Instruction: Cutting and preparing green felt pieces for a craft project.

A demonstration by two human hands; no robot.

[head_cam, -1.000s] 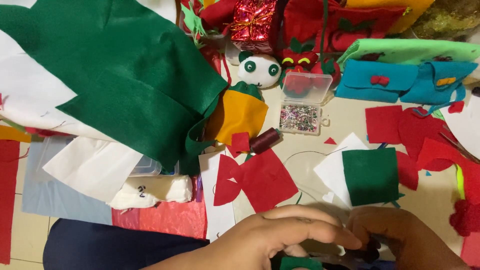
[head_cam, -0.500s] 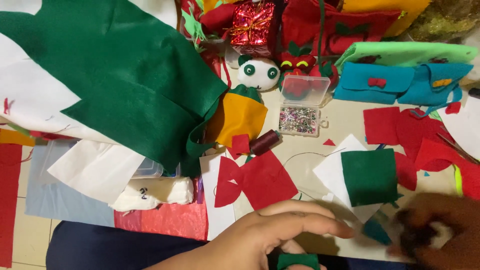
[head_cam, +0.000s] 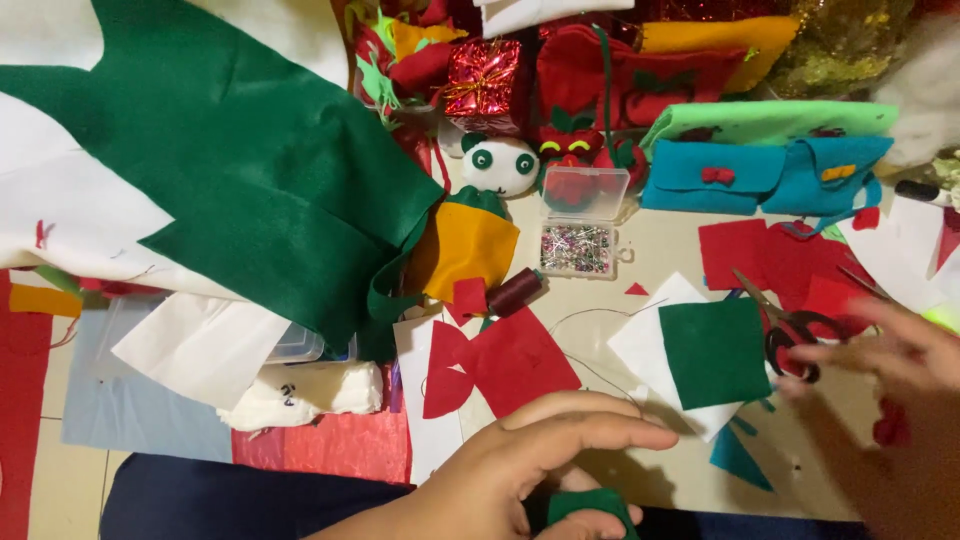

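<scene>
Scissors lie on the red felt pieces, the right hand open and blurred, fingertips at their handles — a hasty grab risks snagging the loose thread. Left hand pinches a small green felt scrap — it might slip.

Hidden, cropped and blurred parts of a felt-strewn work surface

The right hand is motion-blurred, its wrist cut by the right edge; it covers part of the scissors. The left hand hides most of a small green felt piece, which the bottom edge crops. The big green felt sheet covers a clear plastic box. The pin box contents are too small to distinguish.
</scene>
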